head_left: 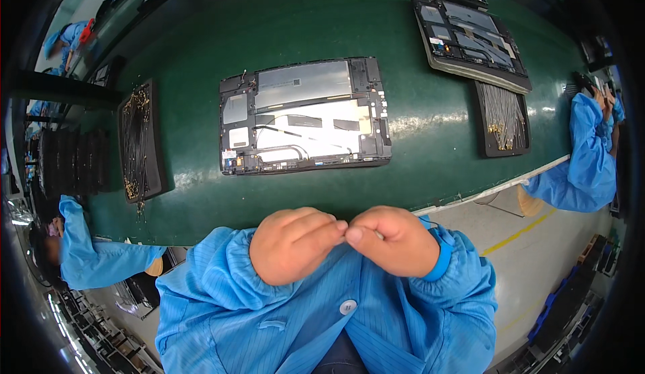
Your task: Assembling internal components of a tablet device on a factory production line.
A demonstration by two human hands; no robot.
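Note:
My left hand (293, 245) and my right hand (396, 241) meet at the fingertips in front of my chest, by the table's near edge. Both are closed, with thumbs and fingers pinched together. Whatever they hold, if anything, is too small or hidden to name; a tiny pale spot shows between the right fingers. A blue band circles my right wrist. Beyond my hands an opened tablet-like device (306, 115) lies flat, its silver plates, black cables and dark frame facing up. Neither hand touches it.
On the green table (195, 206), a dark tray (156, 159) of thin black cables stands left. At right, a tray (505, 151) of grey cables lies partly under stacked devices (470, 38). Co-workers in blue sit at left (101, 263) and right (588, 159).

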